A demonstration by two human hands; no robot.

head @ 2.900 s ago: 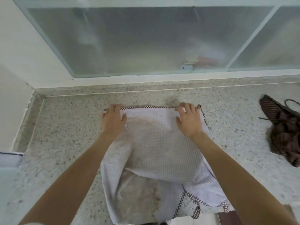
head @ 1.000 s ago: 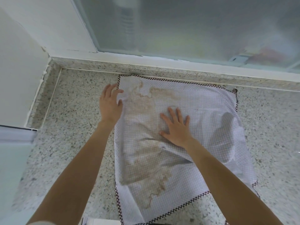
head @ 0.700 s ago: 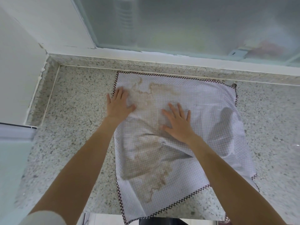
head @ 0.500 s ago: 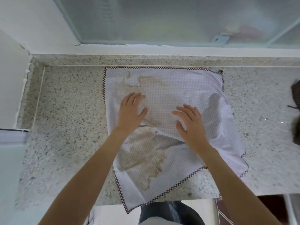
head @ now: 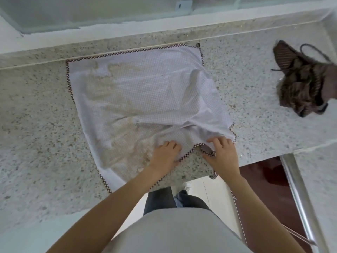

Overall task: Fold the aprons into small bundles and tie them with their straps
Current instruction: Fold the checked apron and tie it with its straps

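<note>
Two hands work the near edge of a white checked apron [head: 145,92] that lies spread on the speckled stone surface [head: 36,125], its far hem running along the ledge under the window, which gives a straight line to fold against. The cloth is mostly flat, with a brownish stain across its left and middle and a raised wrinkle toward the right. Its near left corner hangs just over the front edge of the surface.

The left hand [head: 165,155] rests on the apron close to the dark checked trim [head: 186,155], fingers bent over the cloth; whether it pinches the hem or only presses it down I cannot tell. The right hand [head: 223,154] has its fingers curled onto the bunched near right corner, seemingly gripping the trim there. Both sit on the same near edge, a little apart, which suits lifting that edge and carrying it toward the window for a fold. A bit of trim or strap [head: 213,176] dangles past the surface beside the right wrist, probably kept free for tying afterwards.

Well off to the right lies a dark striped apron [head: 300,83], crumpled, its cord looped loose; it looks unfolded and out of the way.
</note>
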